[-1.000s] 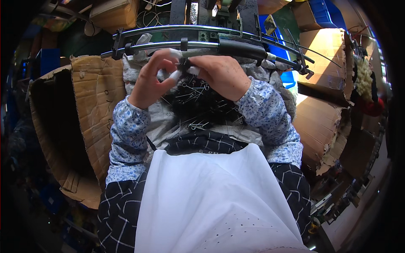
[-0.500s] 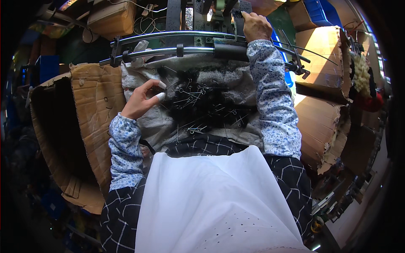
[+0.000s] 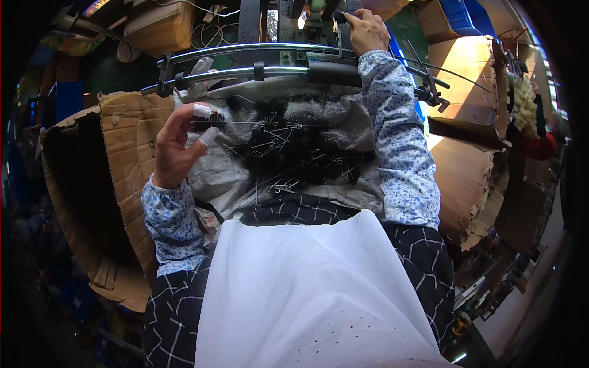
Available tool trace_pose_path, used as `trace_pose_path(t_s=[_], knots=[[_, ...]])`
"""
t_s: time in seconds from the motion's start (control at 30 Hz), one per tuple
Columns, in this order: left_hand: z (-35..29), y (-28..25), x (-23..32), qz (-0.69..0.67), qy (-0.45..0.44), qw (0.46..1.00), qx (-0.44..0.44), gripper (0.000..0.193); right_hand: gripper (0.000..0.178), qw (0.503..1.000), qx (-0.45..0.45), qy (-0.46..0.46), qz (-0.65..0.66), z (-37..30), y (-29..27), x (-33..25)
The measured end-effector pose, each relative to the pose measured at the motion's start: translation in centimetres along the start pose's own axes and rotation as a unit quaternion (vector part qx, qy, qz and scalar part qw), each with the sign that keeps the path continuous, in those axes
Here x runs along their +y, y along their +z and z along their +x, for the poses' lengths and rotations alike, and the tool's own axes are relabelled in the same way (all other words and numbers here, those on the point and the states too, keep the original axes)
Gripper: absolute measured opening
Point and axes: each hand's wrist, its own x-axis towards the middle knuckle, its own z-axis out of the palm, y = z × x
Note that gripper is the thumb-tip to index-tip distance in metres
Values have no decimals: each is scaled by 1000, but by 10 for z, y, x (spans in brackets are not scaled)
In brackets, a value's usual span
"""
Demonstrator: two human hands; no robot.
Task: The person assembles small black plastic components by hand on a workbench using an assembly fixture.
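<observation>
My left hand [image 3: 173, 147] has white covers on its thumb and index finger. Those two fingers pinch a small black bristle brush [image 3: 215, 120], whose thin wire stem points right over the pile. My right hand [image 3: 370, 34] is raised at the machine [image 3: 286, 37], its fingers closed at a small dark bristly piece [image 3: 339, 17]; most of that piece is hidden. Between my arms lies a grey cloth [image 3: 224, 178] blackened in the middle, strewn with several wire stems with looped ends [image 3: 282, 141].
Two chrome bars [image 3: 245, 72] run across in front of the machine. An open cardboard box [image 3: 132, 184] stands to the left. More cardboard boxes [image 3: 463, 184] stand at the right, with a blue bin [image 3: 472, 18] behind them. A white cable [image 3: 211, 30] coils at the back left.
My left hand has moved left and slightly away from me, and now has a brush in its pinch. My right hand has shifted a little left and farther away at the machine.
</observation>
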Motion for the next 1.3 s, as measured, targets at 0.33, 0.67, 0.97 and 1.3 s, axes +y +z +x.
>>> trace_pose_path(t_s=[0.33, 0.67, 0.97, 1.3], knots=[[1, 3, -3, 8, 13, 1000, 24, 38, 33, 991, -37, 104, 80, -12, -28, -6], [2, 7, 6, -14, 11, 1000, 25, 36, 25, 995, -13, 71, 71, 6, -32, -69], [5, 4, 1, 33, 41, 999, 9, 33, 25, 996, 13, 67, 63, -5, -31, -29], [29, 18, -8, -53, 16, 998, -10, 28, 25, 987, -126, 77, 64, 14, -16, 46]])
